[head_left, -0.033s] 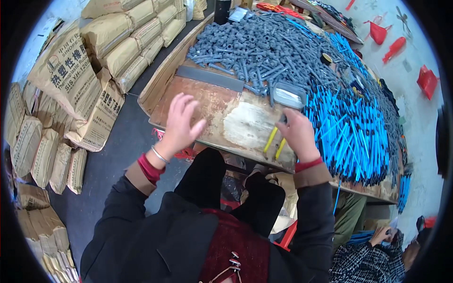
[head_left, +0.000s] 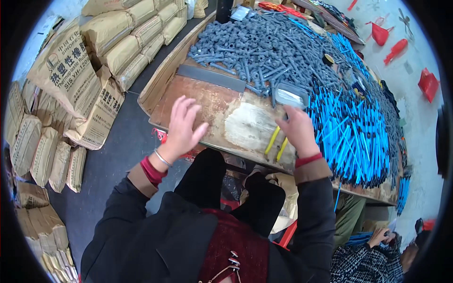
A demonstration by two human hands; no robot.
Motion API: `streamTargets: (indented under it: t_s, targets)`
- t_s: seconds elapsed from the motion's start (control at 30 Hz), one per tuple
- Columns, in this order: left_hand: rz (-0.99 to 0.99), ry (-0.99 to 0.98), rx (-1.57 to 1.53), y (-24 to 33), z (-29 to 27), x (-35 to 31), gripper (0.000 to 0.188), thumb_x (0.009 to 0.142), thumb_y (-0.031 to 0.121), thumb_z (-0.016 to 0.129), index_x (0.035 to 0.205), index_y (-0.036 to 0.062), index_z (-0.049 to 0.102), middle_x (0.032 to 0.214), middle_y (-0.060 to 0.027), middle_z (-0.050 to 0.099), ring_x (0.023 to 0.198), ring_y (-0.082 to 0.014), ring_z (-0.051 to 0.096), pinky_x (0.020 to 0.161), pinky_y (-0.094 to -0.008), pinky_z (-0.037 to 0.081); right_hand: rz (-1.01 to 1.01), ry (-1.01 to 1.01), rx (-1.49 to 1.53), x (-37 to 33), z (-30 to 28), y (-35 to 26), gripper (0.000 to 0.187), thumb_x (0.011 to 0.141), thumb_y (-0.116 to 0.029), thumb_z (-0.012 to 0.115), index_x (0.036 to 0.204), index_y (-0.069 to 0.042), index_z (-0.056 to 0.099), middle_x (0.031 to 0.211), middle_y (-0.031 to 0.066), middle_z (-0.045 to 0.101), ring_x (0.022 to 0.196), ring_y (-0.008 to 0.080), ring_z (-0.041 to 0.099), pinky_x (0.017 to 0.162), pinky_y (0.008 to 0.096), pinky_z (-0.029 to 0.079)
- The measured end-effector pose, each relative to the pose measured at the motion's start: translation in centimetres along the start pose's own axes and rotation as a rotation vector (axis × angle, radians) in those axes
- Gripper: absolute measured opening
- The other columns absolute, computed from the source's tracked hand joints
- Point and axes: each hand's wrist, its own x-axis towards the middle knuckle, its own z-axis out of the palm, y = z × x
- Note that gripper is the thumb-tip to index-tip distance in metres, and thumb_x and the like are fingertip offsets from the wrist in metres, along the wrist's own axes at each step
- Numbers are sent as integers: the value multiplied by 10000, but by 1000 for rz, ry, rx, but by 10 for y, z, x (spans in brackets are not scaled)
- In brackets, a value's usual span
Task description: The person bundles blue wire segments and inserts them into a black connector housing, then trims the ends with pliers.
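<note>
My left hand point(head_left: 181, 125) hovers above the near left part of the wooden tabletop point(head_left: 177, 96), fingers spread and nothing in them. Over the tabletop's right part is my right hand point(head_left: 300, 129), thumb and forefinger apart, its other fingers loosely bent. Just beside its thumb lies a pair of pliers with yellow handles point(head_left: 272, 140); the hand partly hides the head. A clear plastic box point(head_left: 290, 95) with pale contents sits just beyond the right hand. Further back is a heap of grey plastic parts point(head_left: 255, 42), with a flat grey bar point(head_left: 210, 79) along its near edge.
Many blue rods with black ends point(head_left: 351, 137) are piled to the right. Stacked brown paper sacks point(head_left: 71, 75) stand on the floor at left. At the lower right another person's hand point(head_left: 379, 237) is near blue rods. Red items point(head_left: 427, 85) hang on the wall.
The whole view has shifted very slightly. My left hand has shifted slightly right and nearer; the pliers have not visibly moved on the table.
</note>
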Motion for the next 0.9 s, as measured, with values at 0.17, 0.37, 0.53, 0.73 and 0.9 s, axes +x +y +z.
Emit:
streamTargets:
  t_s: [0.17, 0.37, 0.53, 0.73, 0.9]
  targets:
    - [-48, 86, -81, -4, 19, -6, 493, 701, 187, 711, 1108, 20, 490, 1188, -205, 439, 1169, -450, 373, 965, -526, 338, -92, 103, -91, 70, 47, -10, 487, 735, -271, 714, 1127, -45, 533, 959, 160, 609, 802, 343, 627, 672, 404, 520]
    - [-42, 33, -69, -4, 33, -5, 468, 684, 178, 725, 1073, 25, 512, 1161, -196, 477, 1129, -441, 421, 942, -533, 362, 190, -15, -238, 102, 83, -26, 524, 764, -368, 688, 1107, -36, 470, 893, 205, 591, 792, 355, 632, 630, 434, 536]
    - [45, 56, 50, -6, 30, 3, 377, 767, 145, 649, 1100, 17, 526, 1182, -186, 510, 1152, -398, 444, 989, -490, 353, 26, 200, -157, 126, 114, -18, 127, 795, -88, 543, 903, -23, 557, 845, 141, 608, 768, 268, 616, 653, 361, 519]
    - [23, 58, -18, -8, 41, 0, 335, 809, 91, 609, 1120, 5, 519, 1226, -177, 490, 1196, -389, 423, 1000, -482, 353, 223, 308, -136, 131, 105, -15, 314, 811, -90, 510, 1110, 2, 533, 817, 154, 550, 679, 272, 604, 585, 346, 513]
    - [28, 37, -5, -5, 35, -3, 339, 808, 73, 597, 1129, 3, 515, 1246, -172, 472, 1213, -386, 410, 1006, -483, 351, 159, 327, -140, 136, 113, -24, 421, 803, -102, 525, 1215, -25, 480, 845, 165, 520, 600, 270, 586, 546, 355, 497]
